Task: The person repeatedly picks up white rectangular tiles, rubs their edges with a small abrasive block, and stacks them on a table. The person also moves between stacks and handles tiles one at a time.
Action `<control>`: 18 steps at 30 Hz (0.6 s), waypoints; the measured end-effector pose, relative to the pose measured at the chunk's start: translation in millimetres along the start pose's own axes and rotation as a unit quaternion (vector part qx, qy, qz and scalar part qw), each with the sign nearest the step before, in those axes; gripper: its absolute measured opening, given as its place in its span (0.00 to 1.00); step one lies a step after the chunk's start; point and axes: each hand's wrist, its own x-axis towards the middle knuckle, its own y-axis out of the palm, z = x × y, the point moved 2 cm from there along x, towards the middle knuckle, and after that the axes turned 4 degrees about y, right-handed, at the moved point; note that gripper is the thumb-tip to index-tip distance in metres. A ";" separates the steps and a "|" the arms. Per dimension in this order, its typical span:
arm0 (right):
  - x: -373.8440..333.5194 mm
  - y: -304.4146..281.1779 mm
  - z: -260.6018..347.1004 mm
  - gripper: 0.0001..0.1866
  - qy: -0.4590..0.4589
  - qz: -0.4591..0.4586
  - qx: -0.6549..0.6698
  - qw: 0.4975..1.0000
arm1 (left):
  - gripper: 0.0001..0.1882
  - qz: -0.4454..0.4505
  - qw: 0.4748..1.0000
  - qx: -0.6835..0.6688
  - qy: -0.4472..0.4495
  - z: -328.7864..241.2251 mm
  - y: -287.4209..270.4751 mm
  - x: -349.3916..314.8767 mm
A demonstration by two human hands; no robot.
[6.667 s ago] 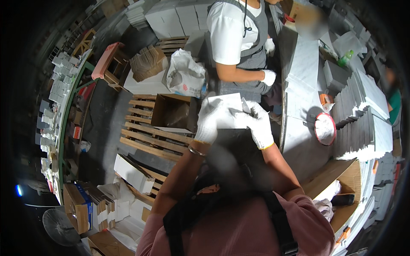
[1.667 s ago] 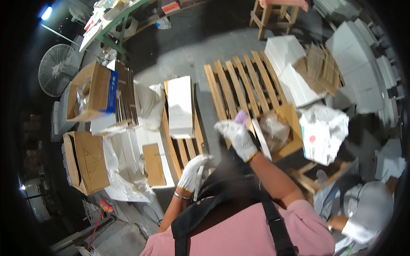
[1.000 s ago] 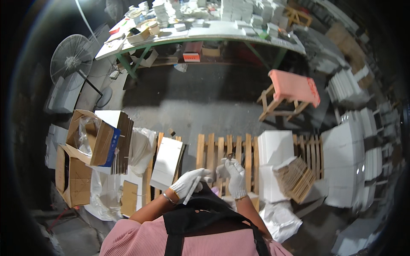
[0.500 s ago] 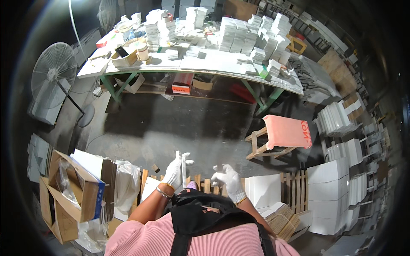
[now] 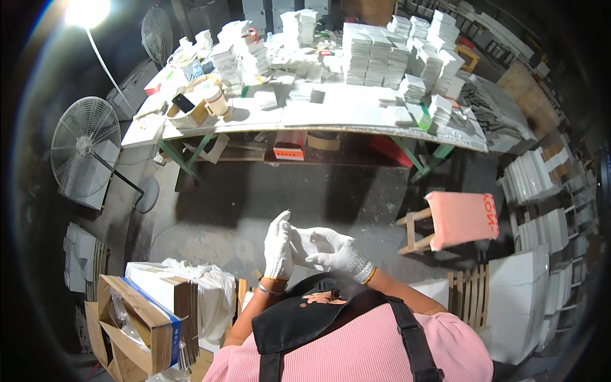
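Observation:
My left hand (image 5: 278,249), in a white knitted glove with a yellow cuff, is upright with its fingers together at the edge of a flat white piece (image 5: 304,240). The piece looks like a thin card or small flat box; its exact kind I cannot make out. From the other side my right hand (image 5: 344,252), gloved the same way, bends its fingers over the piece. Both hands are in front of my black apron (image 5: 305,312), above the floor.
Across the floor stands a long white table (image 5: 254,118) with stacks of small white boxes (image 5: 375,57). A pedestal fan (image 5: 86,146) is at left, a stool with a pink cover (image 5: 461,219) at right. Open cardboard boxes (image 5: 137,325) lie near left; white stacks (image 5: 519,305) near right.
My right hand, open and apart before, has come left to the white piece in my left hand. The piece has turned from edge-on to showing its face. The view has shifted.

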 end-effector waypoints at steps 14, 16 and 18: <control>249.3 -188.1 -125.9 0.22 0.185 -0.019 0.110 0.976 | 0.22 0.055 0.996 -0.018 -0.061 57.7 111.7 245.9; 285.4 -217.8 -139.8 0.21 0.192 -0.042 0.068 0.978 | 0.23 0.041 0.993 0.006 -0.110 46.0 120.5 273.6; 320.3 -238.7 -149.3 0.20 0.160 -0.079 0.051 0.983 | 0.23 0.069 0.990 0.033 -0.116 45.9 122.0 310.8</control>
